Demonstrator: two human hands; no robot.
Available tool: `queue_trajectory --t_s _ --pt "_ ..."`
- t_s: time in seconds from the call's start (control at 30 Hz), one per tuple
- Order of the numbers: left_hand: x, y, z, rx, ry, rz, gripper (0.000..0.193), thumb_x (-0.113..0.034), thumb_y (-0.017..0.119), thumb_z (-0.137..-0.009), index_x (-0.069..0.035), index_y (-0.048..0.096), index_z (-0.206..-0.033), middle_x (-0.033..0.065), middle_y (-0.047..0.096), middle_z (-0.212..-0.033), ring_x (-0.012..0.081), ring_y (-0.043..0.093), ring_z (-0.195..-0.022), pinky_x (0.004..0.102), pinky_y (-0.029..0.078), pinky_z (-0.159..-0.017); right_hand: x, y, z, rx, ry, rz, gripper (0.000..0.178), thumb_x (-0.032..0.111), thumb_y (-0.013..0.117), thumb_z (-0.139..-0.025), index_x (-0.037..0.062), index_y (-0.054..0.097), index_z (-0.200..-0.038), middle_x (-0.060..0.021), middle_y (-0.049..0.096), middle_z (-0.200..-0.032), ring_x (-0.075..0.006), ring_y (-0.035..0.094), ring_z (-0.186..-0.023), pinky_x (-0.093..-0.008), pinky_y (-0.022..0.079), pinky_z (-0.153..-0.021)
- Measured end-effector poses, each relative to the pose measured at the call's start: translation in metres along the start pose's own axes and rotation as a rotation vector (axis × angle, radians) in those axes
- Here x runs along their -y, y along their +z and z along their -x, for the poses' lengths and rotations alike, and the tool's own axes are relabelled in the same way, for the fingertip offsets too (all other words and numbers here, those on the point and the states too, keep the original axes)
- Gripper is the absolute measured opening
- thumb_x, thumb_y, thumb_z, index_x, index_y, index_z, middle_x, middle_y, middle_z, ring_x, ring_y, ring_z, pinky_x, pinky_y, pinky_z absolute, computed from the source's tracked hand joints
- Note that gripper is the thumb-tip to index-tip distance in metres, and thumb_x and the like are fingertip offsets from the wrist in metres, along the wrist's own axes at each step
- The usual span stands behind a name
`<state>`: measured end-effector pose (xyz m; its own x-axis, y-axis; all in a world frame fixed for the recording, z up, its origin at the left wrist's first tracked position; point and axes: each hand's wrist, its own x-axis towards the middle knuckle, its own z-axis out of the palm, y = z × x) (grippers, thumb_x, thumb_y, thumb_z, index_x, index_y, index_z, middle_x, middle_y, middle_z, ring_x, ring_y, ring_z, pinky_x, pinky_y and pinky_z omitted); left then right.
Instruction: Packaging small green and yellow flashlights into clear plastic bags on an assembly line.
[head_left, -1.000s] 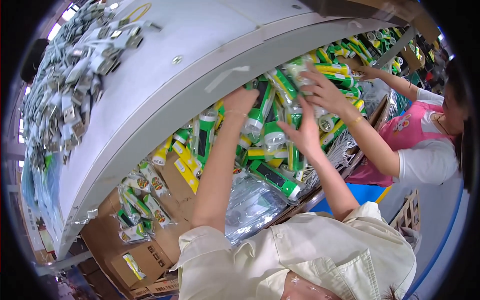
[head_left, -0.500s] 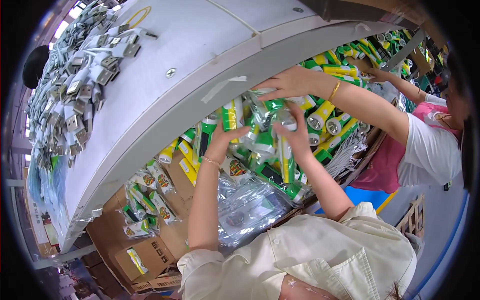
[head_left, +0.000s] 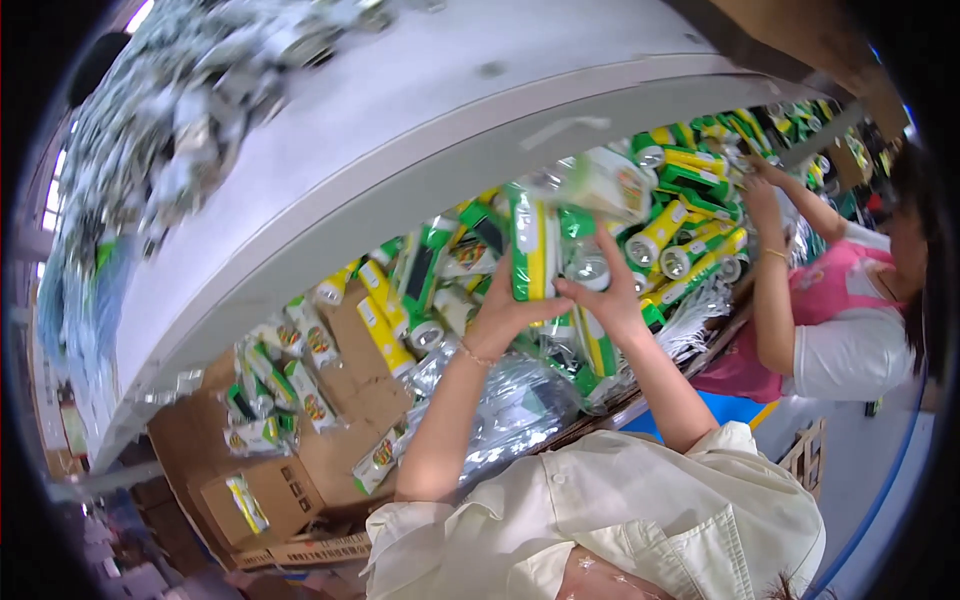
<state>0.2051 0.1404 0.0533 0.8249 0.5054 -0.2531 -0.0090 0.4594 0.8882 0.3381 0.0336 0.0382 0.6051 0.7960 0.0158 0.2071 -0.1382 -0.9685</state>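
The left hand (head_left: 505,305) is closed around a torch (head_left: 530,245) striped green, yellow and white, held upright with the thumb across its lower end and most of the fingers hidden behind. The right hand (head_left: 617,300) is curled about a second torch (head_left: 588,265), its clear lens showing, just beside the first; the two thumbs come close together, and whether they touch is hard to tell. Above them a white pack (head_left: 608,188) shows blurred, and it is unclear whether a hand grips it.

Both held torches are over the pile (head_left: 662,232) of green and yellow torches, below the edge of the white worktop (head_left: 400,75). Clear bags (head_left: 520,395) lie between the forearms, and thin white cords (head_left: 695,325) past the right one. On the left, bagged torches (head_left: 270,375) rest on brown cardboard (head_left: 350,375), near a small carton (head_left: 285,505) bearing one slim packet (head_left: 246,502). A blurred heap of cables (head_left: 190,115) covers the worktop's left part. On the right, a co-worker (head_left: 845,320) in pink and white reaches over the pile
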Motion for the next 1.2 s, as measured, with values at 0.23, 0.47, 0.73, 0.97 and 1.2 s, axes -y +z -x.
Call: queue_trajectory --t_s 0.23,0.47,0.73,0.97,1.2 --pt "-0.009 -0.041 0.104 -0.318 0.109 0.096 0.063 -0.004 0.076 -0.067 -0.002 0.047 -0.123 0.0053 0.058 -0.108 0.0147 0.057 -0.099 0.0294 0.049 -0.082 0.053 0.074 0.011 0.279 -0.346 0.095 0.082 0.014 0.078 -0.069 0.0019 0.035 -0.138 -0.016 0.044 -0.135 -0.0255 0.043 -0.125 -0.0367 0.033 -0.104" --pt "0.023 -0.178 0.238 -0.866 0.25 0.264 0.047 -0.003 0.068 -0.071 -0.003 0.053 -0.115 0.0055 0.06 -0.101 0.0177 0.059 -0.093 0.0305 0.048 -0.081 0.077 0.278 0.038 0.865 -0.228 0.041 0.087 0.049 0.072 -0.067 0.021 0.035 -0.141 -0.0252 0.043 -0.131 -0.0397 0.047 -0.118 -0.041 0.039 -0.098" --pt "-0.01 -0.343 0.354 -1.104 0.089 0.282 0.042 -0.018 0.066 -0.078 -0.01 0.054 -0.117 0.0053 0.058 -0.108 0.0217 0.054 -0.101 0.0462 0.045 -0.085 0.092 0.512 0.081 1.053 -0.179 -0.307 0.099 0.047 0.074 -0.069 0.0097 0.022 -0.144 -0.026 0.034 -0.139 -0.0357 0.037 -0.128 -0.0373 0.032 -0.105" --pt "-0.001 -0.415 0.361 -1.865 0.196 -1.041 0.081 -0.023 0.079 -0.069 0.005 0.036 -0.132 0.0246 0.048 -0.123 0.0291 0.054 -0.107 0.0383 0.044 -0.092 0.092 0.452 0.086 1.075 -0.189 -0.214 0.081 0.032 0.071 -0.075 0.0062 0.029 -0.139 -0.0234 0.029 -0.142 -0.0353 0.03 -0.132 -0.0391 0.028 -0.108" --pt "0.031 -0.23 0.087 -0.695 0.346 -1.013 0.047 -0.021 0.072 -0.075 -0.002 0.057 -0.115 0.0149 0.057 -0.116 0.0259 0.056 -0.103 0.0354 0.044 -0.09 0.05 0.17 0.039 0.717 -0.391 0.11 0.054 0.006 0.072 -0.071 0.0103 0.052 -0.121 -0.0105 0.049 -0.128 -0.0306 0.048 -0.117 -0.0383 0.04 -0.097"
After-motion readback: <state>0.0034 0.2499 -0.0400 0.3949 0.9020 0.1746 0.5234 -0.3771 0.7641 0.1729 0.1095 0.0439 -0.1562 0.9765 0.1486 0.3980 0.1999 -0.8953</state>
